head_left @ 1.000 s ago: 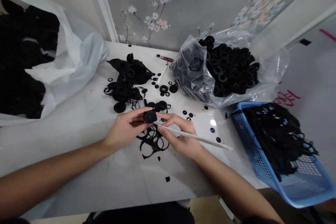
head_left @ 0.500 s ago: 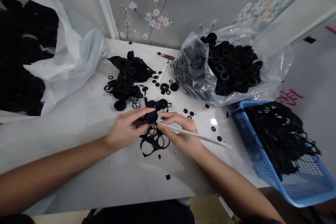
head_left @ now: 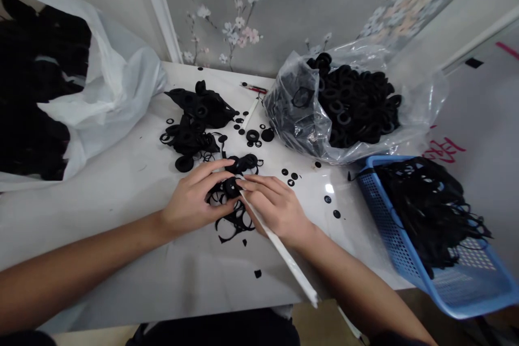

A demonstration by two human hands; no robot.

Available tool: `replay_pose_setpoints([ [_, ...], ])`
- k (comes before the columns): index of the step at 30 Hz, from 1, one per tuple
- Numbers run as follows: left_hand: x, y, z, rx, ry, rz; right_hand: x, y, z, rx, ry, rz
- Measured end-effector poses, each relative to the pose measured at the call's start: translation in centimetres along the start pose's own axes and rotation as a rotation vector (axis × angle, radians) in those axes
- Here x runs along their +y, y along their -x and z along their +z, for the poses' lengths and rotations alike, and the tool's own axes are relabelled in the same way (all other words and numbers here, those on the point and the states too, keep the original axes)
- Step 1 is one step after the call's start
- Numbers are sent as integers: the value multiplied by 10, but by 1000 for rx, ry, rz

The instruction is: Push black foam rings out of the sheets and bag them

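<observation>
While the left hand [head_left: 190, 201] curls narrowly around a soft, light black rubber ring [head_left: 232, 187] at centre frame, the right hand [head_left: 278, 210] pinches a long thin white stick [head_left: 280, 248]; that ring looks bendy, so take it by its rim.

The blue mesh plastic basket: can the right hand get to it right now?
Probably yes. The right hand is on the basket's side of the table, and only small flat black discs lie between them, too low to block it. It does hold a long white stick, though.
</observation>
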State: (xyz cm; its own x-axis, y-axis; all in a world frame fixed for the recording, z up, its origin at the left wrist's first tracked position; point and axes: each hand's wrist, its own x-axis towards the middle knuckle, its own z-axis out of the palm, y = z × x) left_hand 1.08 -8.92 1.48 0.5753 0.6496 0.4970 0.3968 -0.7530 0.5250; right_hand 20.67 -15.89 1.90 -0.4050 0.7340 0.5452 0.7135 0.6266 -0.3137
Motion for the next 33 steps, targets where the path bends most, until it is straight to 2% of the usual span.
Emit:
replay_pose_setpoints([
  [10,-1,1,3,37,-2,55,0,0,3,-22,9,31],
  [16,0,1,1,65,12,100,3,-2,10,192,-87,332],
  [20,4,1,-1,57,72,219,18,-6,-6,322,-98,561],
  [21,6,1,0,31,85,218,23,-6,-11,309,-88,631],
  [23,7,1,3,-83,86,132,32,-6,-20,230,-90,737],
  [25,7,1,8,-237,58,-8,39,-4,-26,166,-125,777],
  [27,5,2,13,-368,17,-81,43,-3,-29,149,-153,776],
  [30,2,3,17,-456,-56,-6,45,-3,-30,134,-130,767],
  [33,1,3,16,-447,-100,24,47,-4,-32,81,-130,801],
])
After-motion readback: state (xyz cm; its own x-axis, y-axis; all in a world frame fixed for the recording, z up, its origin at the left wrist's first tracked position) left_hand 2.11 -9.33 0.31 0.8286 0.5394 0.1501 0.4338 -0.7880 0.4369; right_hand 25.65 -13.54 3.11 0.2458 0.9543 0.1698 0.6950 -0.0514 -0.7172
